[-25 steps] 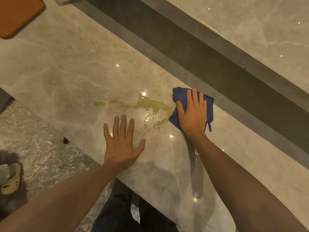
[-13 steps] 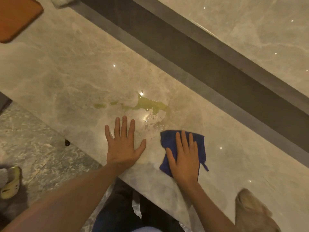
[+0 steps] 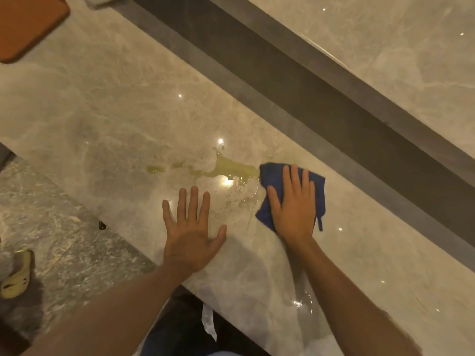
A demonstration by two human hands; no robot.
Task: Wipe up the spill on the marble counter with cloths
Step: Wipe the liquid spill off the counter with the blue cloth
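Pressed flat, your right hand (image 3: 293, 206) pins the blue cloth (image 3: 270, 176) to the marble counter (image 3: 102, 119), fingers spread on top, not curled around it. The cloth's left edge touches the yellow-green spill (image 3: 231, 167), which trails left in small drops. Your left hand (image 3: 191, 227) lies open and empty on the counter just below the spill. An orange mat (image 3: 28, 21) sits far up-left. No writing is readable.
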